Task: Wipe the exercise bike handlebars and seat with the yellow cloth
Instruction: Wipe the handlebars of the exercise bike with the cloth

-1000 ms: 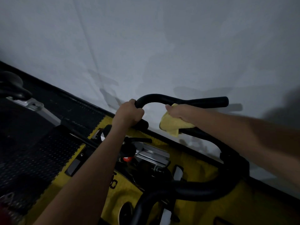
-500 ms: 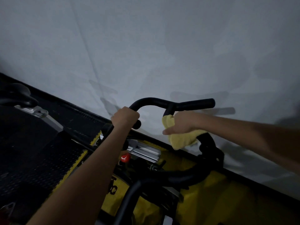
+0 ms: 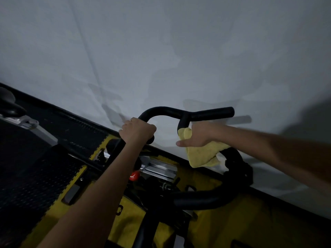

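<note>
Here my left hand (image 3: 137,130) grips the handlebars (image 3: 179,113) to steady them; my right hand (image 3: 198,136) wraps the yellow cloth (image 3: 202,155) round their right bar, so I should squeeze firmly and slide along it.

Handlebars (image 3: 188,114): matt black throughout; cloth (image 3: 202,154): plain yellow. Bike frame (image 3: 129,228): yellow with a black marking, carrying a silver metal rail (image 3: 159,170) and a red knob (image 3: 134,176) with a white mark. Floor mat (image 3: 35,179), left: black studded pattern with yellow edging; wall (image 3: 161,51), far: plain grey-white.
</note>
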Demonstrator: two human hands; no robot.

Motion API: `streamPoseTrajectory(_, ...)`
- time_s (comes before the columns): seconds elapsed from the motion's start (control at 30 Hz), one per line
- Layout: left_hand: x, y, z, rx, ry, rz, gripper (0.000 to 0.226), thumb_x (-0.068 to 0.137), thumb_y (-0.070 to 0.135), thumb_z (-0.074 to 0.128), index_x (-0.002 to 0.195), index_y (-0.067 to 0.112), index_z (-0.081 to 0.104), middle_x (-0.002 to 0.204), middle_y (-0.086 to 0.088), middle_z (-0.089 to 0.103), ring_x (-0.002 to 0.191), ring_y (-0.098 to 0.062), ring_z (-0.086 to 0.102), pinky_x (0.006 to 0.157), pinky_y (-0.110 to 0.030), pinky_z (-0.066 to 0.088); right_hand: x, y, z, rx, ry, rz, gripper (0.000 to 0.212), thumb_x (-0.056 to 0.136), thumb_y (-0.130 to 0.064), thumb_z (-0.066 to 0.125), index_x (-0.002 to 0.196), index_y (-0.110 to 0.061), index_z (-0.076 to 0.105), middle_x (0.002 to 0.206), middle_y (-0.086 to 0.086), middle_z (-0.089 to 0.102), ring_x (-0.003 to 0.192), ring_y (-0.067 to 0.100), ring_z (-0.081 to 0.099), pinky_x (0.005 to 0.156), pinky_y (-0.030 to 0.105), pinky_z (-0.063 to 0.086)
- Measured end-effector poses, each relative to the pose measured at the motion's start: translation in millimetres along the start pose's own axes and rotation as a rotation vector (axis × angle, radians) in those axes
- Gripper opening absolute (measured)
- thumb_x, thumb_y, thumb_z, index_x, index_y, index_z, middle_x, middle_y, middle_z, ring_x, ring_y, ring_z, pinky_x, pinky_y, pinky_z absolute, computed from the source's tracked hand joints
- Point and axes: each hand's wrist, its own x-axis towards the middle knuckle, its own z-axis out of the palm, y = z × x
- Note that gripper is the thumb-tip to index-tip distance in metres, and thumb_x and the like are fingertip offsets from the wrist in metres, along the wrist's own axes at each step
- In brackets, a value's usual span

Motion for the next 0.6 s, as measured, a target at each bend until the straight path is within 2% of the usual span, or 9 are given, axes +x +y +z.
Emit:
streamPoseTrajectory(0.1,2.7,-0.1,0.3,0.011,-0.004,0.02,0.059,0.078,0.033,0.055,0.129,0.005,0.047,0.127,-0.014,0.051,0.119,-0.034,0.05,0.099,-0.043,0.038,19.8,-17.5,-6.3,0.082,-0.1,0.064,0.099,0.09,-0.076,0.036,0.155,-0.004,0.021,0.158,0.016,0.03,0.142,0.033,0.036,0.111,0.036,0.034)
streamPoseTrajectory(0.27,6.6,-2.2,2.3,0.001,0.031,0.023,0.058,0.077,0.033,0.054,0.128,0.005,0.049,0.128,-0.013,0.052,0.119,-0.033,0.05,0.099,-0.042,0.038,46.8,-37.7,-13.7,0.302,-0.134,0.175,0.083,0.1,-0.063,0.029,0.157,-0.004,0.012,0.162,0.017,0.018,0.145,0.035,0.027,0.113,0.035,0.03)
streamPoseTrajectory(0.43,8.5,-5.1,5.0,-0.015,0.031,0.032,0.059,0.075,0.032,0.052,0.127,0.005,0.049,0.127,-0.012,0.052,0.118,-0.033,0.049,0.098,-0.042,0.037,73.2,-38.1,-16.3,0.649,-0.023,0.334,0.08,0.101,-0.06,0.032,0.154,-0.001,0.024,0.157,0.02,0.028,0.141,0.037,0.033,0.111,0.042,0.031)
streamPoseTrajectory(0.6,10.5,-4.9,0.2,-0.044,0.026,0.026,0.056,0.078,0.033,0.054,0.127,0.006,0.049,0.126,-0.011,0.052,0.118,-0.031,0.05,0.097,-0.04,0.037,80.0,-38.8,-18.0,0.697,0.037,0.348,0.078,0.101,-0.059,0.031,0.15,0.002,0.03,0.152,0.023,0.036,0.137,0.038,0.038,0.108,0.043,0.034)
